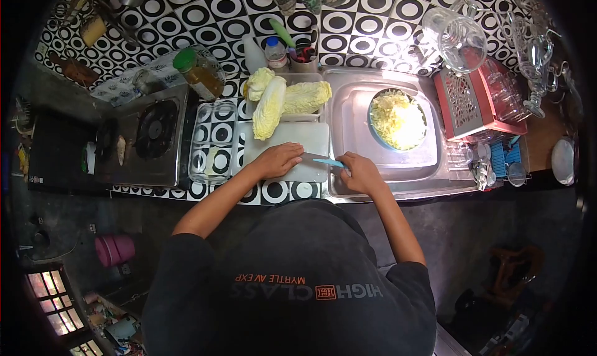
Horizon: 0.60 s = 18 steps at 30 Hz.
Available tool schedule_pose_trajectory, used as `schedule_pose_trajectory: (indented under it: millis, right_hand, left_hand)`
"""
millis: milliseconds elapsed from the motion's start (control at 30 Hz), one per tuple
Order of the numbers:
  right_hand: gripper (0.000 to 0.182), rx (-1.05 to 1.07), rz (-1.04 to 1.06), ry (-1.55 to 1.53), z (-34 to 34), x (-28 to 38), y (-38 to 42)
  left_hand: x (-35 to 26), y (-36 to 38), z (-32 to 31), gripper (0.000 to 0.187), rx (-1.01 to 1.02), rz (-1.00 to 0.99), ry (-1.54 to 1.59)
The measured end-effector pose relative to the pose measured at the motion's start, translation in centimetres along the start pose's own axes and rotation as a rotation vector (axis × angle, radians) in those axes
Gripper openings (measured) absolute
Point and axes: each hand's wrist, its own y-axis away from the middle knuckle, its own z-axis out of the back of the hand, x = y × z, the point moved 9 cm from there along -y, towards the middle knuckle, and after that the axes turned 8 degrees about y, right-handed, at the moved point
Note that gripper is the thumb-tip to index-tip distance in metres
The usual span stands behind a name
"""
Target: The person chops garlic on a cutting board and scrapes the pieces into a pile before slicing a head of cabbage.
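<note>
My right hand (360, 173) is closed around the light blue handle of a kitchen knife (324, 161). The blade points left, low over a white cutting board (314, 135). Lying flat by the blade's tip, my left hand (280, 161) has its fingers stretched out over the board's front part. Just behind the board, a napa cabbage (270, 109) leans over the edge of a tray (318, 116), with more cabbage (306, 98) beside it. A round bowl (373, 131) of shredded cabbage (395, 116) stands in the sink area to the right.
Left of the board sits a clear glass dish (213, 163), then a gas stove (165, 163). A green-lidded jar (202, 76) and a blue-capped bottle (275, 54) stand at the back. A pink dish rack (469, 101) with glassware is at the right.
</note>
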Motion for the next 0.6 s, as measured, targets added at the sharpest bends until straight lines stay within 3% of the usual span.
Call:
schedule_pose_trajectory:
  millis: [600]
  right_hand:
    - [0.032,-0.072,-0.034,0.003,2.2,-1.5,1.1]
  left_hand:
    - [3.7,1.3,1.3,0.037,-0.224,0.084,0.07]
